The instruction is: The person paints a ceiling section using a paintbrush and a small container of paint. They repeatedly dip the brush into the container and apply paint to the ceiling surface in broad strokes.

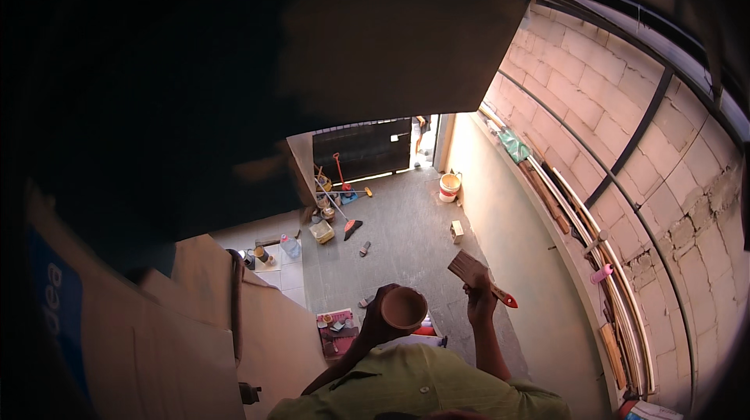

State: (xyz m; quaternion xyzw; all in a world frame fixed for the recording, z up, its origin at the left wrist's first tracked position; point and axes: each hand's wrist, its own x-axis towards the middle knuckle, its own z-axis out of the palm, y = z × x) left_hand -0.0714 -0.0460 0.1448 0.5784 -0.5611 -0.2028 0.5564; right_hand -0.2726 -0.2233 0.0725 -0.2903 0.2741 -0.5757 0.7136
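Observation:
My left hand [376, 317] is wrapped round a round cup [405, 308], held in front of my chest. Its inside looks brownish; what it contains is too dim to tell. In my right hand [480, 300] is a wide flat paintbrush [466, 267], its bristles tilted up to the left and its red-tipped handle sticking out to the lower right. Brush and cup are apart. Overhead, a large dark surface [391, 45] spans the upper part of the view, with a brownish patch beside darker areas.
Far below on the grey floor [406, 225] are a white bucket [449, 187], a broom [352, 228], slippers [365, 249] and a pink tray [332, 342]. Pipes [578, 205] lie along a ledge at the right block wall. A person [422, 136] stands by the black gate [359, 150].

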